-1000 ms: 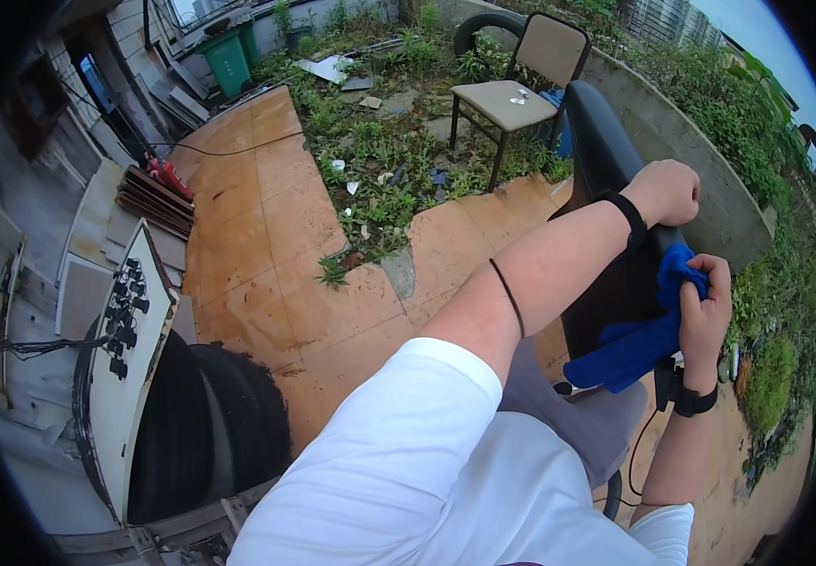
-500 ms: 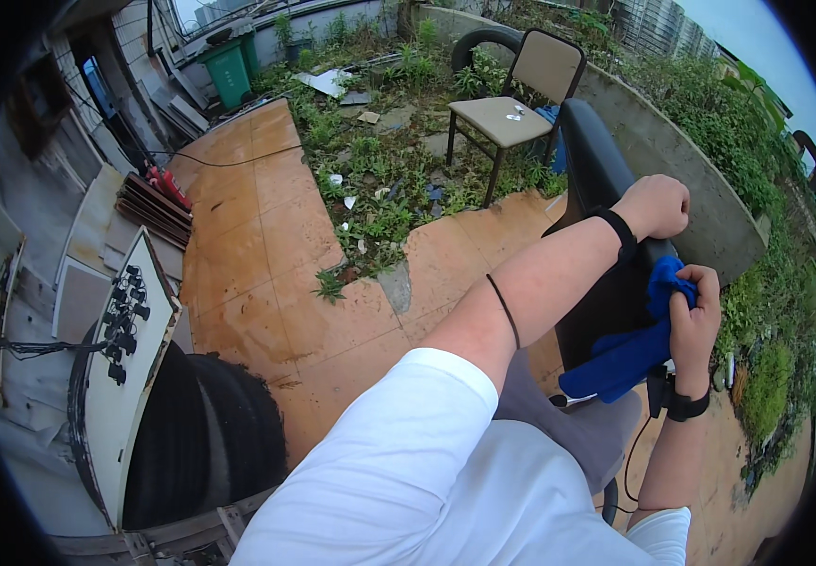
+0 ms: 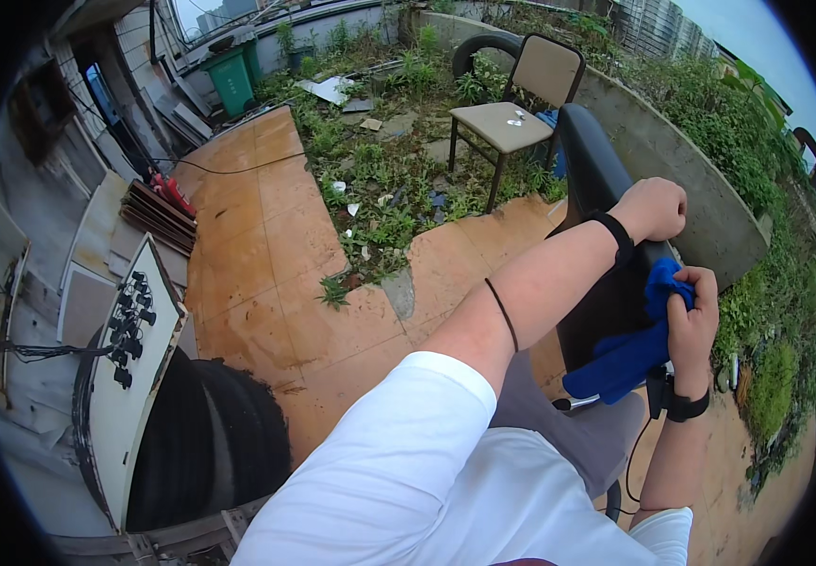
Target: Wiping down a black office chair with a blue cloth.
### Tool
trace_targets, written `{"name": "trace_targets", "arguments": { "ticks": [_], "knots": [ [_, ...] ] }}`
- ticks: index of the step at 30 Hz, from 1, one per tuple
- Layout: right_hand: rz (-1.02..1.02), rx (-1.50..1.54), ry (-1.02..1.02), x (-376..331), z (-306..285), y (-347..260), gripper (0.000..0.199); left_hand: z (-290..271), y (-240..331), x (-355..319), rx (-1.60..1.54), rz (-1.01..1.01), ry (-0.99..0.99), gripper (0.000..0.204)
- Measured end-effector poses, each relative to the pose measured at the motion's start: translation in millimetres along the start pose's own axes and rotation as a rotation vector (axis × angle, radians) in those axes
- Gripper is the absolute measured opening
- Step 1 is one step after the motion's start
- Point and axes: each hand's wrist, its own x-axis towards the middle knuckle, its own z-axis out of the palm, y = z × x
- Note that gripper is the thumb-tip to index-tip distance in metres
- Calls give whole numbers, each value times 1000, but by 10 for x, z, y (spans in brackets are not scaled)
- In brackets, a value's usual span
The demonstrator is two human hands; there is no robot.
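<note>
A black padded chair (image 3: 596,156) with a smooth, leather-like back stands in front of me, tilted in the view. Over its upper edge my left hand (image 3: 655,209) is closed, fingers curled on the far side and partly hidden. My right hand (image 3: 695,316) pinches a bunched blue cloth (image 3: 620,363) between thumb and fingers. The cloth's loose end hangs down against the dark chair, just above my knee. Both wrists wear black bands, and a cable runs down from the right one.
Beyond stands a beige chair (image 3: 510,123) with small white scraps on its seat, before a low concrete wall (image 3: 681,174). Weeds and litter fill a broken patch of the orange tiled floor (image 3: 266,250). To the left are black tyres (image 3: 238,424), a white board (image 3: 130,377) with black fittings, and a green bin (image 3: 229,80).
The view has shifted very slightly. Both hands hold nearly the same places, and the blue cloth is still in the right hand.
</note>
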Motion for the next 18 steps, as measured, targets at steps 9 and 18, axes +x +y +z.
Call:
{"name": "trace_targets", "arguments": {
  "ticks": [9, 18],
  "knots": [
    [23, -68, -11, -10, -14, -26, 22, -8, -23, 22, -18, -10, 6, 19],
    [37, -16, 1, 8, 6, -59, 22, -19, 1, -9, -27, -13, 16, 20]
  ]
}}
